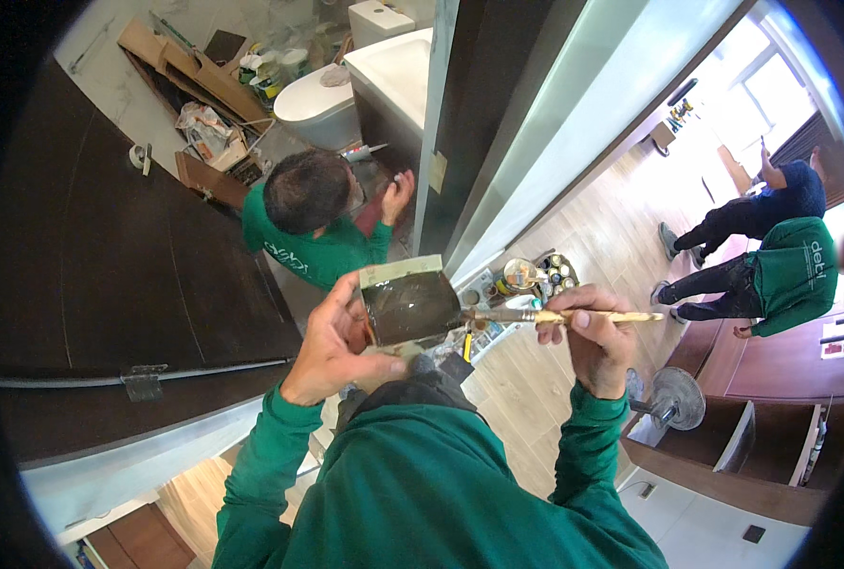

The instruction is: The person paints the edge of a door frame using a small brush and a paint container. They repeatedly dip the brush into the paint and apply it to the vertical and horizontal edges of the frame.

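- Left hand gripped open carton of dark stain, frame centre.
- Right hand pinched brush, bristles dipped inside.
- Best kept carton level, wiping excess on rim.

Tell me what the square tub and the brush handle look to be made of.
Square tub: probably thin plastic, pale rim, glossy dark brown liquid coating the inside. Brush: handle looks like bare light wood, yellowish and matte, stained darker toward the bristle end.

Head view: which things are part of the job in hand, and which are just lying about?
In use:
- left hand holding cut carton of dark liquid
- right hand holding brush

Lying about:
- cans on floor
- cardboard boxes
- toilet
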